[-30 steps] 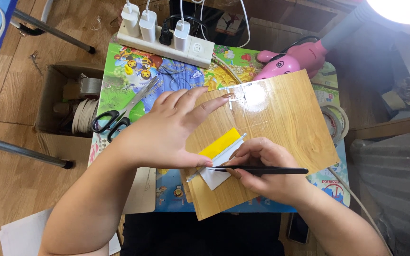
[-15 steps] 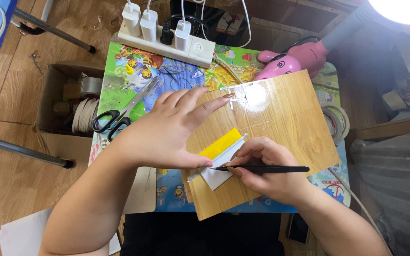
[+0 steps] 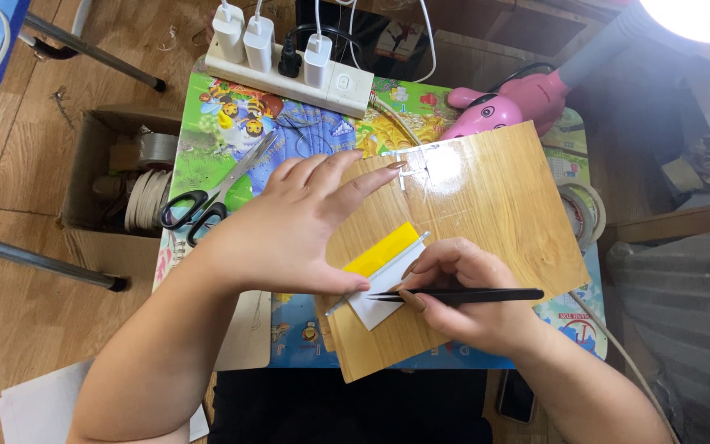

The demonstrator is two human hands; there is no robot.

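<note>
Left hand (image 3: 289, 230) presses flat on the wood-grain board (image 3: 486, 205) beside the yellow-white strip (image 3: 384, 267); right hand (image 3: 462, 296) pinches black tweezers (image 3: 454, 293), shifted slightly rightward, tip at strip.

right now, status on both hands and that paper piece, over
Left hand flat, pinning yellow-and-white paper piece to wood-grain board. Right hand gripping black tweezers, tips at paper. Scissors off left, clear.

Left hand (image 3: 289, 226) flat on wood-grain board (image 3: 486, 205), thumb beside yellow-white strip (image 3: 381, 275); right hand (image 3: 470, 300) gripping black tweezers (image 3: 462, 294), tips on strip.
</note>
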